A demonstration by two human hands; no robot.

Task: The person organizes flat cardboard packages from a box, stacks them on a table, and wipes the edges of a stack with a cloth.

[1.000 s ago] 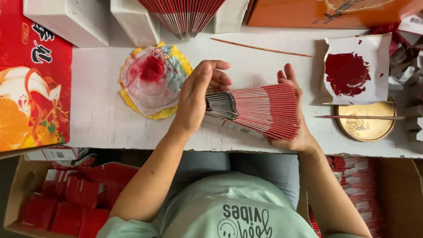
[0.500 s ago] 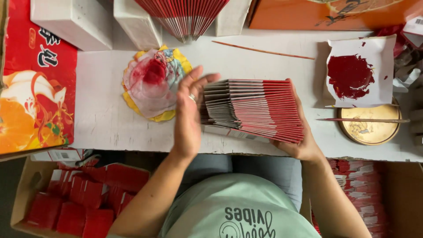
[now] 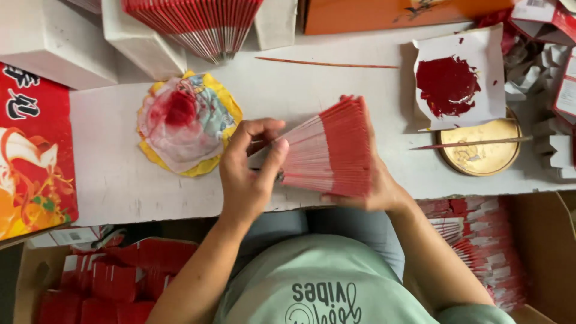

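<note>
Red-edged paper, a thick fanned stack of flat red and pale pink sleeves (image 3: 327,150), sits between your two hands just above the near edge of the white counter (image 3: 108,174). In the head view (the only one you have), the stack's narrow ends converge toward your left hand (image 3: 249,174), while its wide red edge spreads away to the right and up, so the long axis of each sleeve runs roughly left to right, tilted a little upward at the far end. Your left fingers (image 3: 273,157) are closed on that narrow end, thumb pressed on top. Your right hand (image 3: 378,186) cradles the wide end from beneath and behind; its fingers curl around the stack, mostly hidden by the paper. Both hands touch it, the left at the pivot of the fan.

Just beside your left hand lies a round yellow-rimmed pad covered with crumpled cloth stained red (image 3: 187,123), soft and wrinkled. Well to the right rests a white paper sheet smeared with dark red paste (image 3: 456,81), touching a shallow round gold-coloured dish (image 3: 480,150) with a thin stick across it. Another fan of red sleeves (image 3: 198,27) stands at the far edge between white boxes (image 3: 141,42).
</note>
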